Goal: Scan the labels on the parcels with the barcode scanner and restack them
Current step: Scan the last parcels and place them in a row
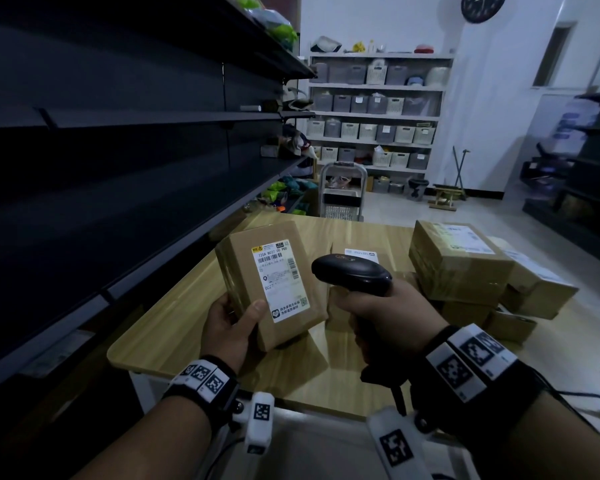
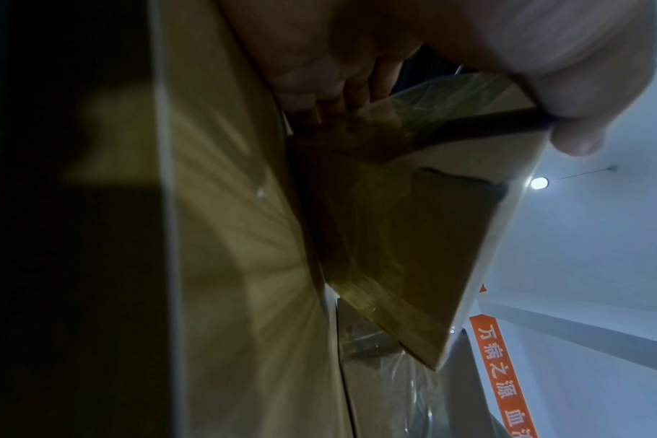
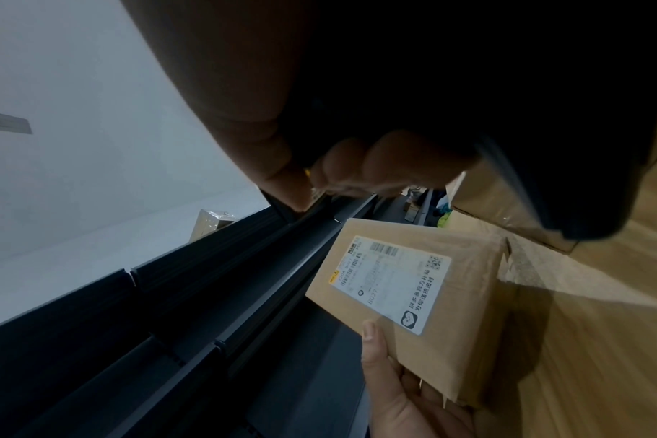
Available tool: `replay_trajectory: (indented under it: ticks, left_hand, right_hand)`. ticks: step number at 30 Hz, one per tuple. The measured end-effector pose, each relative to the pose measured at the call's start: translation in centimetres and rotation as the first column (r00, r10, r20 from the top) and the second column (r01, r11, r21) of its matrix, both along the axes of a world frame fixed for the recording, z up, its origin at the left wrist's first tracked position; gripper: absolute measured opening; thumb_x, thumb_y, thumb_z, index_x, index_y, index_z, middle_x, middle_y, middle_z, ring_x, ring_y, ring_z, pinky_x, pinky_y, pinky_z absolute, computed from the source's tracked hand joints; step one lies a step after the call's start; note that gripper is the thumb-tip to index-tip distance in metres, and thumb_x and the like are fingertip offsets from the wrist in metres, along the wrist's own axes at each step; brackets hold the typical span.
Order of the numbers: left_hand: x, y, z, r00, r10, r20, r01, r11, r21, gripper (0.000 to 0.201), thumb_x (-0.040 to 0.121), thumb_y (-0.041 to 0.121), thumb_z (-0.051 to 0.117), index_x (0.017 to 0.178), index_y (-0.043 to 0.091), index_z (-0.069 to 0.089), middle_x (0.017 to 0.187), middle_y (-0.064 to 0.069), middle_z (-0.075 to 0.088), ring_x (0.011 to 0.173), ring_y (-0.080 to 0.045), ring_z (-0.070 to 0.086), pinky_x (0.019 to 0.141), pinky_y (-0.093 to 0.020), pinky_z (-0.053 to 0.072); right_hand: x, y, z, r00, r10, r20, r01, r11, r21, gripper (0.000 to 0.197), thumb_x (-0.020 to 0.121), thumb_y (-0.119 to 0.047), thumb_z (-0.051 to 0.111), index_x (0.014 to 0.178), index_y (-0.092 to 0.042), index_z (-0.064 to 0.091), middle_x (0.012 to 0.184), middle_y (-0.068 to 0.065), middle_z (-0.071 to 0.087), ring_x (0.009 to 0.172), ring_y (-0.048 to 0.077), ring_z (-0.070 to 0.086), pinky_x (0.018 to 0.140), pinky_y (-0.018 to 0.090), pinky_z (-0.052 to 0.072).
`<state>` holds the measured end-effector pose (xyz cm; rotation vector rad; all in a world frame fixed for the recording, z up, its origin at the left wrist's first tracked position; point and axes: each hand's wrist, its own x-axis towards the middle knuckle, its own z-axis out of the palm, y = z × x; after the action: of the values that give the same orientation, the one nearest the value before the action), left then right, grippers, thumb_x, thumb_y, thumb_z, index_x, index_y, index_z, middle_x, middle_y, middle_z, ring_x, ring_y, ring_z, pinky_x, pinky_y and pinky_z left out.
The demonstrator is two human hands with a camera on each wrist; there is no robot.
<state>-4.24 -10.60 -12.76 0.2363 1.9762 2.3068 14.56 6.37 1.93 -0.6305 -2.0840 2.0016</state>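
Note:
My left hand (image 1: 234, 323) grips a brown cardboard parcel (image 1: 253, 282) by its lower left corner, tilted up above the wooden table (image 1: 174, 323). Its white shipping label (image 1: 280, 280) faces me, thumb on the front face near the label's corner. My right hand (image 1: 378, 317) grips the handle of a black barcode scanner (image 1: 352, 273), whose head points left at the label from close by. In the right wrist view the parcel (image 3: 432, 340) and label (image 3: 390, 284) show below my curled fingers (image 3: 376, 166). In the left wrist view the parcel's underside (image 2: 406, 237) fills the middle.
A stack of taped cardboard parcels (image 1: 461, 265) sits at the table's right side, with more boxes (image 1: 534, 285) beside it. Another labelled parcel (image 1: 361, 254) lies behind the scanner. Dark metal shelving (image 1: 118, 168) runs along the left. A step ladder (image 1: 342, 192) stands beyond the table.

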Motion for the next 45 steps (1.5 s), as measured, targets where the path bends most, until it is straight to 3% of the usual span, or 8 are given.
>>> replay_trajectory:
  ticks: [8,14,20,23,29,33,37,45]
  left_hand:
    - [-0.3,0.0,-0.3,1.000,0.011,0.001,-0.011,1.000,-0.007,0.050,0.092,0.038,0.086,0.137,0.031,0.067,0.119,0.007,0.081,0.108,-0.020,0.078,0.084,-0.037,0.061]
    - [-0.1,0.1,-0.1,1.000,0.005,0.027,-0.005,1.000,0.005,0.046,0.088,0.048,0.087,0.129,0.034,0.073,0.116,0.006,0.084,0.108,-0.022,0.080,0.089,-0.041,0.061]
    - [-2.4,0.2,0.3,0.979,0.039,0.201,-0.033,0.999,-0.033,0.114,0.053,0.078,0.091,0.148,0.028,0.052,0.128,-0.008,0.076,0.114,-0.034,0.075,0.107,-0.058,0.057]
    - [-4.4,0.4,0.5,0.948,-0.026,0.317,0.028,1.000,-0.004,0.123,0.047,0.077,0.099,0.148,0.024,0.053,0.124,-0.015,0.080,0.111,-0.040,0.079,0.100,-0.065,0.061]
    - [-4.7,1.7,4.0,0.889,-0.260,0.377,0.285,0.958,-0.010,0.050,0.095,0.054,0.078,0.123,0.014,0.076,0.111,-0.024,0.083,0.114,-0.047,0.076,0.107,-0.069,0.056]
    - [-6.0,2.2,5.0,0.868,-0.228,0.441,0.306,0.945,-0.114,0.064,0.088,0.066,0.079,0.127,0.016,0.075,0.119,-0.021,0.080,0.108,-0.041,0.075,0.083,-0.050,0.065]
    - [-7.5,3.2,5.0,0.834,-0.256,0.489,0.313,0.949,-0.038,0.070,0.083,0.068,0.083,0.129,0.016,0.078,0.120,-0.019,0.082,0.113,-0.040,0.078,0.096,-0.052,0.064]
    - [-7.0,6.1,4.7,0.864,-0.214,0.456,0.165,0.975,0.146,0.031,0.100,0.039,0.077,0.114,0.011,0.074,0.110,-0.016,0.077,0.097,-0.034,0.074,0.089,-0.050,0.061]
  right_hand:
    - [0.1,0.5,-1.3,0.998,0.018,-0.058,-0.020,0.999,-0.036,0.009,0.092,-0.013,0.075,0.091,-0.006,0.070,0.063,0.013,0.056,0.053,0.026,0.053,0.056,0.038,0.048]
    - [0.7,2.7,-4.2,0.951,-0.189,-0.243,0.115,0.950,-0.290,0.012,0.095,-0.007,0.069,0.086,-0.006,0.061,0.062,0.013,0.050,0.050,0.026,0.050,0.052,0.037,0.045]
    - [1.6,6.4,-7.8,0.933,-0.308,-0.187,0.147,0.798,-0.584,0.019,0.086,-0.026,0.074,0.080,-0.010,0.065,0.066,0.010,0.051,0.050,0.026,0.050,0.049,0.036,0.049]
    - [2.0,7.8,-9.4,0.950,-0.285,-0.125,0.124,0.716,-0.687,0.028,0.086,-0.033,0.067,0.065,-0.014,0.064,0.066,0.006,0.053,0.055,0.024,0.054,0.053,0.037,0.052]
    - [1.8,9.2,-11.9,0.909,-0.404,-0.100,0.173,0.585,-0.792,0.019,0.079,-0.030,0.071,0.078,-0.014,0.062,0.075,0.008,0.067,0.068,0.025,0.068,0.078,0.042,0.052]
    - [1.6,9.8,-12.5,0.909,-0.402,-0.109,0.147,0.555,-0.819,0.020,0.082,-0.033,0.071,0.078,-0.016,0.062,0.077,0.007,0.063,0.068,0.024,0.063,0.075,0.037,0.049]
    - [1.3,10.4,-13.3,0.913,-0.393,-0.111,0.134,0.544,-0.828,0.021,0.083,-0.034,0.073,0.078,-0.015,0.065,0.079,0.006,0.062,0.067,0.024,0.063,0.070,0.039,0.051]
    - [0.8,11.1,-14.2,0.919,-0.375,-0.121,0.108,0.536,-0.837,0.023,0.085,-0.035,0.075,0.084,-0.014,0.066,0.080,0.005,0.064,0.068,0.023,0.066,0.071,0.039,0.054]
